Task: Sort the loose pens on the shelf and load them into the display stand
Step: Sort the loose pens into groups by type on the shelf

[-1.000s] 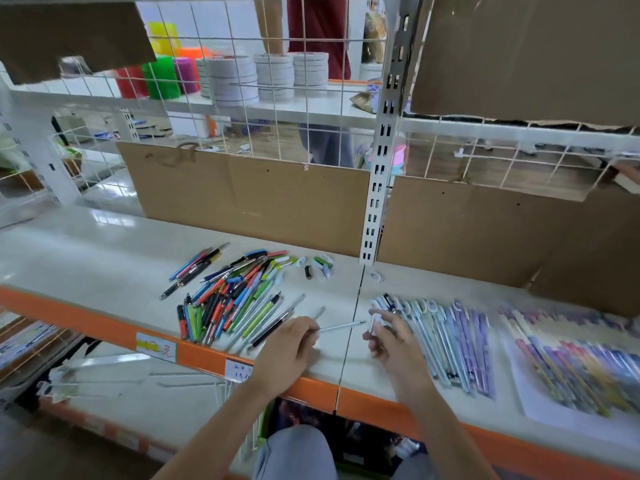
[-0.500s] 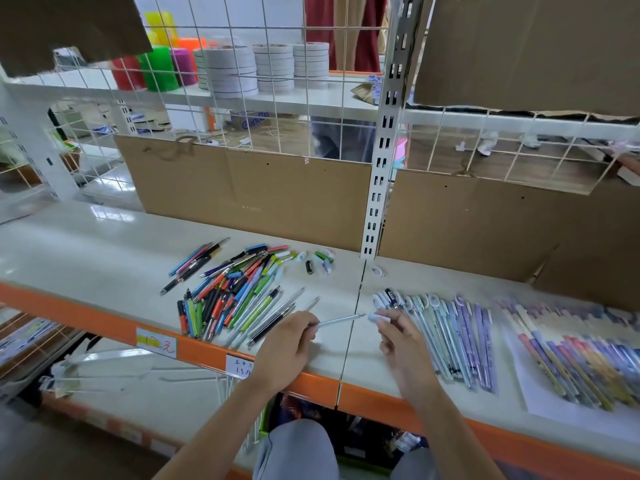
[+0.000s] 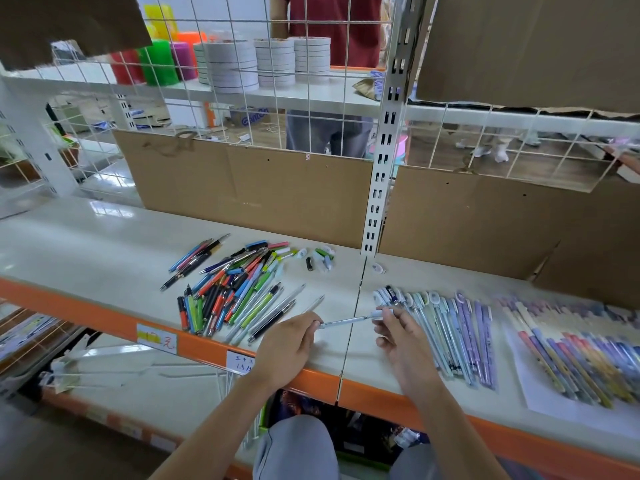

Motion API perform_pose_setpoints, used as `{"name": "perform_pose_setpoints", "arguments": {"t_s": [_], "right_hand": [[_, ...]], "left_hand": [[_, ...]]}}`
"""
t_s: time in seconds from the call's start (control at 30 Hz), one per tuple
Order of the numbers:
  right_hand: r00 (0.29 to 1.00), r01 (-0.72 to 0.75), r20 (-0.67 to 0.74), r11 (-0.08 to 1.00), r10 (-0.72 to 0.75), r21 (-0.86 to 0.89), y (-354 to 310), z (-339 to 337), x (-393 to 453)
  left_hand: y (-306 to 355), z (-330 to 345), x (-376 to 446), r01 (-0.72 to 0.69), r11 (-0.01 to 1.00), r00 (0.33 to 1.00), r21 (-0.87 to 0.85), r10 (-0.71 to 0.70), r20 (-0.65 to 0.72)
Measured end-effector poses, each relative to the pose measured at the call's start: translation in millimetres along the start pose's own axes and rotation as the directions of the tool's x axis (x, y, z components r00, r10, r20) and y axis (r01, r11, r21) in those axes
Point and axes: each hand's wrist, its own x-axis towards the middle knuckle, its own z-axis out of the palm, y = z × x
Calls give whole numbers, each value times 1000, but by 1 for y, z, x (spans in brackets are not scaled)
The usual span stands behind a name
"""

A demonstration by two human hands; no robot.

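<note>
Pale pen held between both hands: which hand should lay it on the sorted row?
Right, probably. The right hand pinches the pale pen at its cap end, directly beside the sorted row; the left hand sits by the mixed pile.

I see both hands, left and right, pinching one pen above the shelf seam.

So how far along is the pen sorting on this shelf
Partly done. A row of pale blue and purple pens already lies grouped on the right. In hand: the left hand and right hand hold one slim pen between them. Left: the mixed coloured pile is unsorted, and no display stand is in view.
</note>
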Motion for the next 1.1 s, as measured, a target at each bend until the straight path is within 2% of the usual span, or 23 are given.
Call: {"name": "perform_pose_setpoints", "arguments": {"t_s": [0.1, 0.37, 0.57, 0.77, 0.9, 1.1], "right_hand": [[1000, -22, 3, 1000, 22, 22, 0, 2, -1], [999, 27, -13, 982, -30, -186, -3, 1, -4], [999, 25, -34, 995, -29, -98, -1, 0, -1], [1000, 27, 20, 988, -24, -152, 1, -1, -1], [996, 49, 86, 956, -25, -288, 2, 0, -2], [999, 34, 27, 880, -25, -474, 4, 10, 2]], "left_hand": [[-1, 0, -1, 24, 999, 1000, 29, -25, 11], [-3, 3, 0, 35, 999, 999, 35, -35, -2], [-3, 3, 0, 21, 1000, 1000, 18, -21, -14], [-1, 2, -1, -2, 1000, 1000, -6, 2, -12], [-2, 2, 0, -48, 997, 999, -59, 48, 2], [-3, 2, 6, -27, 995, 997, -100, 34, 67]]}}
